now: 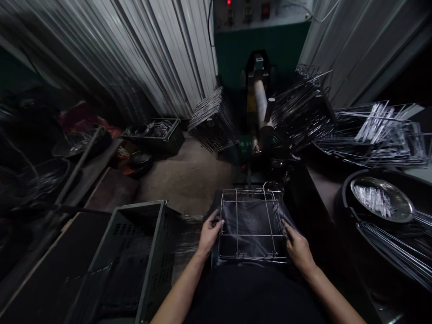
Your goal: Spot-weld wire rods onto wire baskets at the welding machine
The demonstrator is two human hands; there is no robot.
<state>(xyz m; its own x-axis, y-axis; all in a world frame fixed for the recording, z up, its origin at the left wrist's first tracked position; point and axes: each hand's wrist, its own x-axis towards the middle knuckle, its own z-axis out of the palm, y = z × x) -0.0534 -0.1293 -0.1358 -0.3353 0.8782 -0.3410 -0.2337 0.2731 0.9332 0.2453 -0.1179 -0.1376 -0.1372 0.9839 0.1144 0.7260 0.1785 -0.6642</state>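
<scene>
A rectangular wire rack (pixel 237 220) of thin metal rods, with a few crossing wires, lies level over my dark-clad lap. My left hand (pixel 210 231) grips its left side, thumb over the edge wire. On the opposite side my right hand (pixel 297 246) has its fingers closed on the right edge wire. Beyond the rack's far edge stands a machine with a pale cylindrical arm (pixel 260 101) pointing down toward me. Part of each hand's grip is hidden behind the wires.
Left of me is a green plastic crate (pixel 153 252). Stacked wire frames (pixel 214 121) stand left of the machine, with more wire frames (pixel 300 112) on its right. At right, a metal bowl (pixel 381 199) of small metal pieces sits in a black tub (pixel 347 189) beside long rods (pixel 401 252).
</scene>
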